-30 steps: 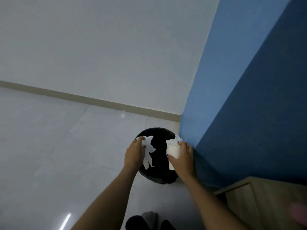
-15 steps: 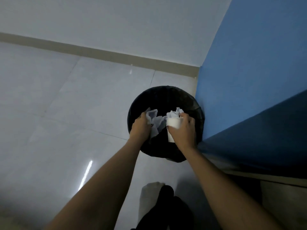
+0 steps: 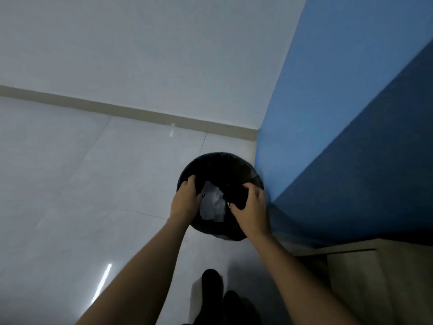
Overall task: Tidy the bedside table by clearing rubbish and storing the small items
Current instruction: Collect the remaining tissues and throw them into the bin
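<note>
- Looking down through the head camera, I am seeing 2 bare forearms reaching out over a round black bin (image 3: 219,165) that is standing on the pale tiled floor (image 3: 70,184), in the corner where the white wall (image 3: 140,55) is meeting the blue wall (image 3: 328,113).
- The left hand (image 3: 186,199) is hanging over the bin's left rim, its fingers curled loosely downward and gripping nothing that I can make out; the fingertips are sitting just beside the white paper.
- The right hand (image 3: 250,205) is hovering over the bin's right side, its fingers bent and apart over the dark opening; I am seeing no object in its grasp.
- The crumpled white tissue paper (image 3: 212,205) is lying inside the bin, between the 2 hands and below them, against the black liner.
- I am not finding a cup in this view; whether one is sitting under the paper, I cannot tell.
- A light wooden cabinet (image 3: 375,277) is showing at the lower right, against the blue wall and near the bin.
- The person's dark-socked feet (image 3: 222,299) are showing at the bottom edge, near the bin.
</note>
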